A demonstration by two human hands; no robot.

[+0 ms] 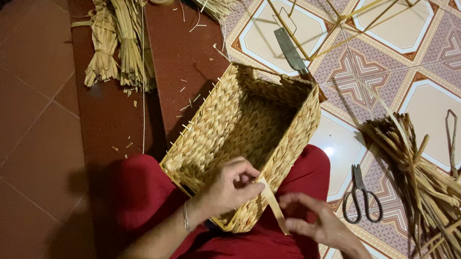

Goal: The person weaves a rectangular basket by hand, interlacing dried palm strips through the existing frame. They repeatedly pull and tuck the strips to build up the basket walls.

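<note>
A rectangular woven straw basket rests tilted on my lap, which is covered in red cloth. My left hand pinches the near rim of the basket, holding a flat pale straw strip where it leaves the weave. My right hand sits just below and right of the rim, fingers curled around the lower part of the same strip.
Black-handled scissors lie on the patterned tile floor to the right. A pile of loose straw strips is further right. A knife lies beyond the basket beside a thin frame. Tied straw bundles lie at upper left.
</note>
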